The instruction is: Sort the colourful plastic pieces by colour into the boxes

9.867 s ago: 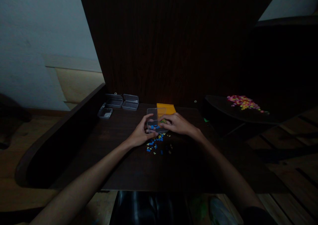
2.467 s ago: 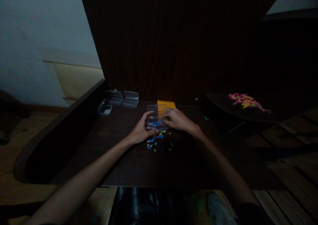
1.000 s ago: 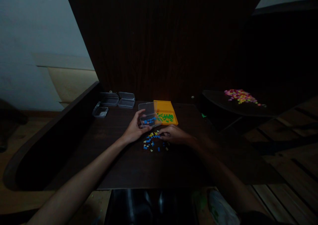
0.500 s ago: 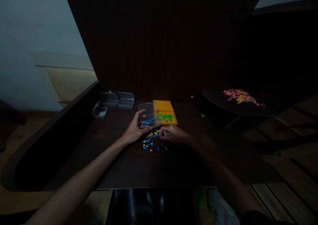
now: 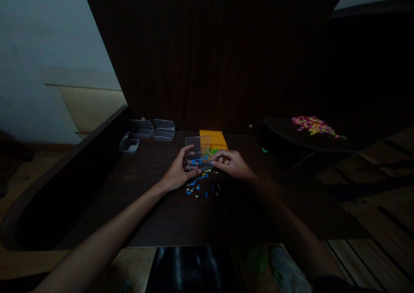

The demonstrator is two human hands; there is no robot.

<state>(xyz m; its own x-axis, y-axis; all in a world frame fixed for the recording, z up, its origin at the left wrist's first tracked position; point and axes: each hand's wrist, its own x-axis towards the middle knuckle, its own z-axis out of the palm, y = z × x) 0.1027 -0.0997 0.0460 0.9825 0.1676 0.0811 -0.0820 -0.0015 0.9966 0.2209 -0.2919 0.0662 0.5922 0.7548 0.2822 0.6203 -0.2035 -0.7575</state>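
My left hand (image 5: 179, 169) grips a clear plastic box (image 5: 198, 143) by its left side, its hinged lid raised. Several small blue bricks (image 5: 193, 161) lie inside the box. My right hand (image 5: 232, 163) is at the box's right edge with thumb and forefinger pinched; whatever is between them is too small to make out. Below the hands, a loose pile of blue and pale yellow bricks (image 5: 197, 187) is spread on the dark table (image 5: 155, 219). Behind the right hand stands an open yellow box (image 5: 213, 138) with green bricks (image 5: 211, 151), partly covered by the clear box and the hand.
Several clear boxes (image 5: 164, 133) stand open at the table's back left, near a raised side panel (image 5: 74, 168). A heap of pink, yellow and red pieces (image 5: 313, 125) lies on a dark surface to the right. A green scrap (image 5: 264, 150) is near the right edge.
My right hand has risen from the loose pile to the clear box's right edge. The left hand has shifted the clear box slightly right, over part of the yellow box.
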